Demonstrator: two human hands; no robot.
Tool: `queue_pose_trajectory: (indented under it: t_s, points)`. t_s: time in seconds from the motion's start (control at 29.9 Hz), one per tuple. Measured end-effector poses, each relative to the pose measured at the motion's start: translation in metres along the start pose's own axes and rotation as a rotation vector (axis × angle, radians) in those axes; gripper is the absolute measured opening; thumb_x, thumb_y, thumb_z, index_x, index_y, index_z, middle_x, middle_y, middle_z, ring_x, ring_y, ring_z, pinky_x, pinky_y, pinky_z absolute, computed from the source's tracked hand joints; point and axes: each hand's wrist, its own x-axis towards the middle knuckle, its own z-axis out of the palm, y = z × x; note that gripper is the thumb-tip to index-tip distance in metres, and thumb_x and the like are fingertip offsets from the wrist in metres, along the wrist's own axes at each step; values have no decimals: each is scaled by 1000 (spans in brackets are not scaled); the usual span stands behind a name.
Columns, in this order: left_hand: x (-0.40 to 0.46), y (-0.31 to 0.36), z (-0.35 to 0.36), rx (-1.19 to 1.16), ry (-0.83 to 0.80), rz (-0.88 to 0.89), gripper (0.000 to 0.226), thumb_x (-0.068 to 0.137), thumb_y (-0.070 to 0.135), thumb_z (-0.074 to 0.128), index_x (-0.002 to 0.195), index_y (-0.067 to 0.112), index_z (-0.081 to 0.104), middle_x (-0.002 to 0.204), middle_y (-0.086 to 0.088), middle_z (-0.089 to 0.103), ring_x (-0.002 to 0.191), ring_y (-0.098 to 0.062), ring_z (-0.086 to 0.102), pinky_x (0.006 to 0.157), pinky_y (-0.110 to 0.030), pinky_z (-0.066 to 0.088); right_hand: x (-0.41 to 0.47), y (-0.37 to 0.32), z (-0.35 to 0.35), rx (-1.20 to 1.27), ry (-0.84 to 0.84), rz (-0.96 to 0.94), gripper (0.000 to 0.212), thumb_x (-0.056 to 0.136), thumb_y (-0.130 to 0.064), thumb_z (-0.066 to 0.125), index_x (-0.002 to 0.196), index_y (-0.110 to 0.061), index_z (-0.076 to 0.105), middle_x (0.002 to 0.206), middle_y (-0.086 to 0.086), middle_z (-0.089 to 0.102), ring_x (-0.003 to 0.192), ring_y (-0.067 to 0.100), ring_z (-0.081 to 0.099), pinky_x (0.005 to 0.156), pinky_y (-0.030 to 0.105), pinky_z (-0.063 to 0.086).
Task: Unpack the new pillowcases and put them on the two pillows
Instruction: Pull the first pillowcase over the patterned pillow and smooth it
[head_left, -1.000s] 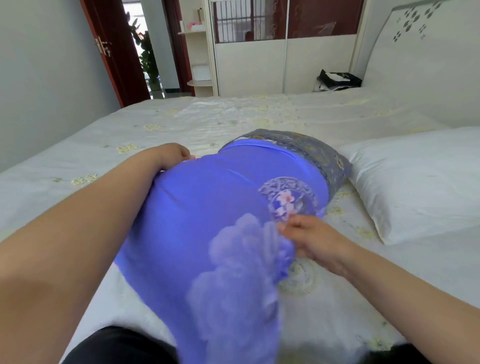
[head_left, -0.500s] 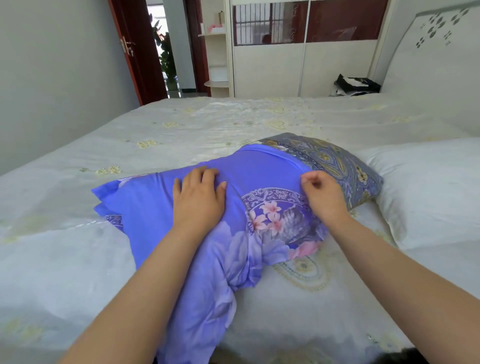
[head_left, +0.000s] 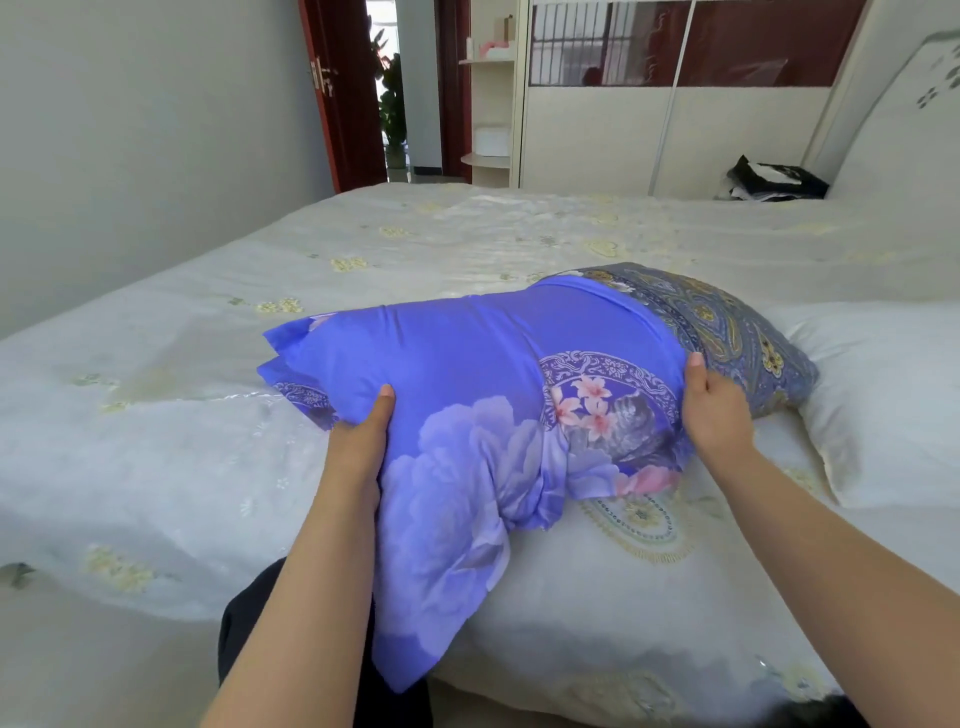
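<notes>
Now | pillowcase (head_left: 467, 364) between grips | left (head_left: 361, 431), right (head_left: 714, 405) grasping it

The left hand (head_left: 363, 436) hid its fingers under the pillowcase (head_left: 467, 374); only the thumb showed. The white pillow (head_left: 883, 405) was cut off at 3 o'clock. Dark items (head_left: 774, 179) at 1 o'clock were too small to identify.
</notes>
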Motion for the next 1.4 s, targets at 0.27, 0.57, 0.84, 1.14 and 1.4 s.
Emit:
queue_pose_trajectory:
  t_s: [0.27,0.57,0.84,1.14,1.4]
  points:
    - [45,95,29,270,-222,165,48,87,54,56,111,13,61,106,-4,68,82,-16,66,68,-26,49,-47,-33,36,205,-68,-58,49,100,-32,41,56,-13,36,55,3,40,55,21,38,57,33,28]
    - [88,53,-4,848,-15,70,69,97,54,24,146,7,29,151,-23,27,138,-36,28,115,-44,20,-41,-35,58,245,6,-88,38,97,-34,48,65,-15,38,61,0,41,61,21,40,54,34,28]
    - [23,-11,-45,1034,100,-7,65,102,42,17,123,-8,54,126,-27,55,118,-38,50,96,-38,35,-75,2,77,361,81,115,48,99,-39,40,56,-18,37,61,7,45,66,24,42,65,31,31]
    - [26,33,-28,731,299,350,39,102,27,29,103,-2,56,107,-25,59,96,-38,53,75,-36,36,-81,-5,68,258,-160,-126,49,101,-39,32,58,-16,42,58,4,50,58,20,46,57,32,33]
    - [61,73,-47,637,349,202,45,104,27,26,126,-3,50,116,-24,55,91,-37,49,74,-33,37,-36,38,1,-226,48,-260,41,96,-46,40,70,-14,42,61,14,50,66,37,55,56,37,35]
